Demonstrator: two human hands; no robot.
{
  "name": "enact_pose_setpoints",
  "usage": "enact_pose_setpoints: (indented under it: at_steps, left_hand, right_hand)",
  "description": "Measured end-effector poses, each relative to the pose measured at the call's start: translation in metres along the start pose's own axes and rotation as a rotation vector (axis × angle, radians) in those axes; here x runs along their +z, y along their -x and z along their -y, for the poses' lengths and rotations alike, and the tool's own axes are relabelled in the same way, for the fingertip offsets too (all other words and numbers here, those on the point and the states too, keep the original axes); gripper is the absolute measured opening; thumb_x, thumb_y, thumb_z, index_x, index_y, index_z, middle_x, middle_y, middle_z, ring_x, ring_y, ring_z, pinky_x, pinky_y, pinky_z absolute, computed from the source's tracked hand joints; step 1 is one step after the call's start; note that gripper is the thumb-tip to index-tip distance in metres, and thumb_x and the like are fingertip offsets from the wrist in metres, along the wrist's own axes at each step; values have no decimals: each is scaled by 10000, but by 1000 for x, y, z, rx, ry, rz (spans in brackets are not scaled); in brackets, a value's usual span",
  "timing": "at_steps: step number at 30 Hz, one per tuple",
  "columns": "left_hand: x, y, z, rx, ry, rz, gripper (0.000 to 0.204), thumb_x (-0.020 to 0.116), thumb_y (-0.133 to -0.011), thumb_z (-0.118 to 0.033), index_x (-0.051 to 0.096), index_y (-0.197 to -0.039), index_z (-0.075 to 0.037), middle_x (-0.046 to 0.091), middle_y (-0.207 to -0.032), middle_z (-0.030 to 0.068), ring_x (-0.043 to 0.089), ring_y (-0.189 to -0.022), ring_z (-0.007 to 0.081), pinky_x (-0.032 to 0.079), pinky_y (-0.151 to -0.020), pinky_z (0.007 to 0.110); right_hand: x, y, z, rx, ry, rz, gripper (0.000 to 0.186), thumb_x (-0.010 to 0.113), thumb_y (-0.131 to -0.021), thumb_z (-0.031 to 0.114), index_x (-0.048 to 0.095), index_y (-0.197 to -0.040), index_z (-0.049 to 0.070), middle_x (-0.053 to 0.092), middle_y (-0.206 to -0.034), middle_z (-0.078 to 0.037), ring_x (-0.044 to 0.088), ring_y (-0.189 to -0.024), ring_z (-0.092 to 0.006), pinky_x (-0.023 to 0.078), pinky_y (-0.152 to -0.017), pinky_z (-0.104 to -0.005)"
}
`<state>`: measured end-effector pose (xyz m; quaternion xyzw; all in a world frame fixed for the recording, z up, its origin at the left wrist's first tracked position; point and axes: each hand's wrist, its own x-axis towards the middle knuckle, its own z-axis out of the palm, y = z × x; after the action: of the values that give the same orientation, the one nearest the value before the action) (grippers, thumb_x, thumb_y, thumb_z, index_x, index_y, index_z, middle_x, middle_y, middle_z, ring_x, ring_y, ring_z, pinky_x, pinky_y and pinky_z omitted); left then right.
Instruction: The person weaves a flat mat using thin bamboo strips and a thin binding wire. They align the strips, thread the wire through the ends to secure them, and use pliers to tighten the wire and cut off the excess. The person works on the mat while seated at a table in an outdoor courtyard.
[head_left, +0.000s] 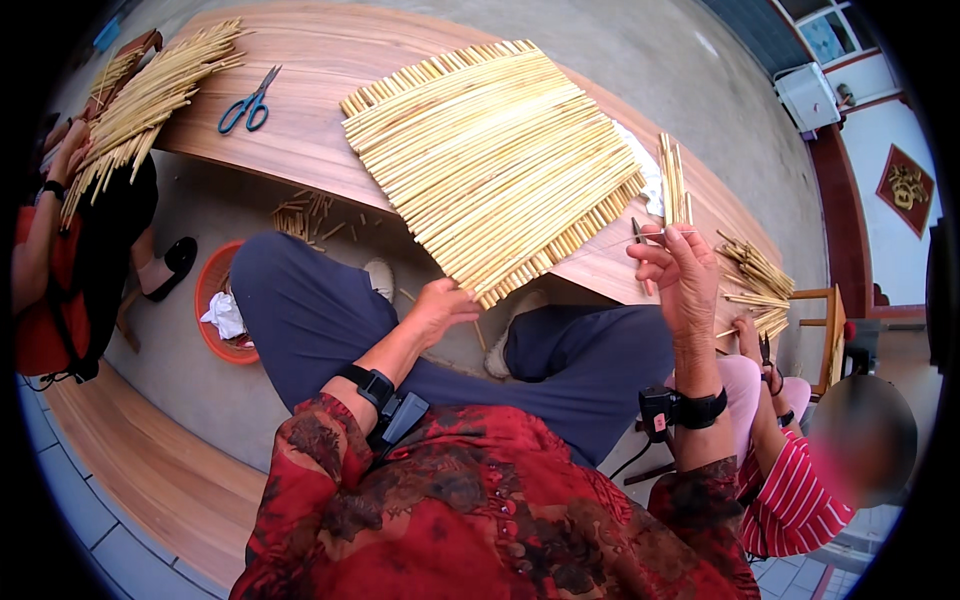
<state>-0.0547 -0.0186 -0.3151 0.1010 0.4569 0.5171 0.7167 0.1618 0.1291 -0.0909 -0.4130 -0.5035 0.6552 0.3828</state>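
A panel of pale straw-coloured sticks (490, 160), laid side by side, overhangs the wooden table's near edge. My left hand (440, 308) grips its lower left corner. Raised beside the panel's right end, my right hand (680, 270) pinches a thin thread or needle (650, 235) between thumb and index, other fingers loosely bent; which it is, I cannot tell clearly. Just behind that hand lie a short bundle of sticks (672, 175), a white cloth (645, 160) and a tool with a dark tip (640, 230), partly hidden.
Blue-handled scissors (245, 110) lie on the table (280, 160). Co-workers (35, 270) (800, 480) sit left and right, among stick piles (160, 90) (755, 275). An orange basin (215, 325) holds white scraps below. A wooden bench (120, 455) is behind me; cut pieces (300, 215) litter the floor.
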Motion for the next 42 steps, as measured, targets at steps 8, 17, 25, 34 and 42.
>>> enact_pose_setpoints:
  at_steps: [8, 17, 25, 34, 42]
  left_hand:
    - [-2, 3, 2, -36, 44, 53, 368, 589, -906, -166, 513, -1207, 32, 592, -1163, 160, 593, -1071, 275, 498, -893, 393]
    - [6, 7, -2, -56, -14, 73, 344, 533, -941, -172, 508, -1220, 26, 603, -1153, 163, 623, -1044, 278, 501, -887, 374]
    - [2, 9, 0, -87, 33, 65, 314, 527, -940, -180, 536, -1192, 7, 612, -1149, 146, 612, -1048, 264, 493, -876, 376]
    - [2, 12, -3, -44, 3, 10, 324, 548, -925, -180, 534, -1186, 12, 605, -1148, 144, 600, -1062, 254, 484, -883, 372]
    - [3, 11, -3, -29, -19, 1, 301, 527, -926, -150, 541, -1169, 27, 613, -1124, 145, 615, -1031, 247, 497, -871, 363]
  right_hand:
    - [40, -10, -53, 60, 112, 216, 176, 516, -956, 157, 556, -1034, 4, 578, -801, -54, 607, -612, -112, 537, -498, -229]
    - [44, 2, -132, 257, 605, 387, 164, 583, -911, 120, 634, -1024, 13, 558, -676, 9, 515, -533, -40, 424, -446, -192]
    - [57, 13, -146, -107, 1299, 508, 157, 627, -834, 167, 672, -984, 150, 582, -902, -161, 604, -832, -368, 501, -709, -434]
    - [55, 10, -151, -159, 1362, 525, 164, 618, -843, 181, 687, -988, 149, 584, -861, -148, 622, -798, -344, 510, -685, -426]
    - [50, 6, -152, -183, 1358, 567, 167, 591, -873, 212, 691, -994, 158, 585, -847, -147, 622, -793, -346, 506, -688, -431]
